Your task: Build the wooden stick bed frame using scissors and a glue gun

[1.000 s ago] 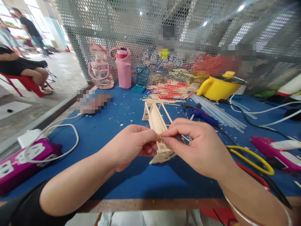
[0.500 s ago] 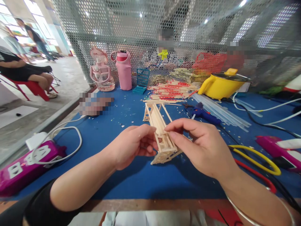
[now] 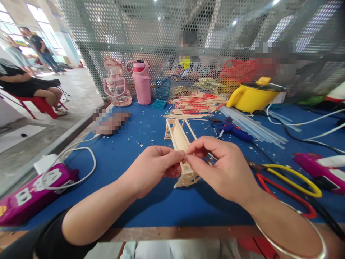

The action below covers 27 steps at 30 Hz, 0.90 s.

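Running lengthwise away, far end angled slightly left, wooden stick frame (image 3: 180, 138)

You have two pink bottles (image 3: 142, 86) and one pot (image 3: 252, 98). You also have one wooden frame (image 3: 179, 137), one glue gun (image 3: 235, 130).

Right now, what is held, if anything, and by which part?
Cannot be told: the left hand and right hand meet over the wooden frame, hiding anything pinched.
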{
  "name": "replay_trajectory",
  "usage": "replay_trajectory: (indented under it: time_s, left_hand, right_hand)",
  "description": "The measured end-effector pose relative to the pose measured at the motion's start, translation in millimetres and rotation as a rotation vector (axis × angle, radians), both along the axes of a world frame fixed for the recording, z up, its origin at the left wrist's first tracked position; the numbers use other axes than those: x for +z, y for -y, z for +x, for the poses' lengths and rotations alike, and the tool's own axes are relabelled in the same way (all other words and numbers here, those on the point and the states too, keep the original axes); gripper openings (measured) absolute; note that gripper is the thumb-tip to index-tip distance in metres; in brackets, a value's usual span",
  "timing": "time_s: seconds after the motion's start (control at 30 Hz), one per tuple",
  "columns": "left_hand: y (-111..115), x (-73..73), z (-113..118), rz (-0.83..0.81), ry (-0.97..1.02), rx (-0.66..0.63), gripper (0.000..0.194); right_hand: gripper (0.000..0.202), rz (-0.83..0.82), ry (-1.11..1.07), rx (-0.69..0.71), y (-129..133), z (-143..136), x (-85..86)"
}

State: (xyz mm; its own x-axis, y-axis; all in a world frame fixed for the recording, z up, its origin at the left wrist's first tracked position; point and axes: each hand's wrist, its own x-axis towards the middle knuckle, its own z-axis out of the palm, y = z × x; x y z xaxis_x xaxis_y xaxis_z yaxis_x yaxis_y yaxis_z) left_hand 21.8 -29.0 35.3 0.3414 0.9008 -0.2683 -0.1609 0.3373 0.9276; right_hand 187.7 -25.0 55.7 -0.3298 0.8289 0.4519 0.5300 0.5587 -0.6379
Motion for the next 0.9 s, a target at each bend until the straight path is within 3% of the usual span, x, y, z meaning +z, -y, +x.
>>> replay_trajectory:
  time_s: [0.2, 0.43, 0.77, 0.9]
  left_hand:
    - [1, 2.3, -1, -0.061, 0.079, -0.007, 0.029]
    - [1, 1.1, -3, -0.074, 0.087, -0.020, 0.030]
    - [0, 0.7, -4, -0.139, 0.104, -0.017, 0.032]
    - [-2, 2.0, -4, -0.158, 0.098, -0.007, 0.030]
  right_hand:
    - [0.010, -0.177, 0.032, 0.040, -5, -2, 10.8]
    - [0.009, -0.179, 0.009, 0.016, -5, -6, 9.7]
    - [0.013, -0.367, 0.088, 0.014, -12, -7, 23.4]
    - [0.013, -0.315, 0.041, 0.039, -11, -4, 19.5]
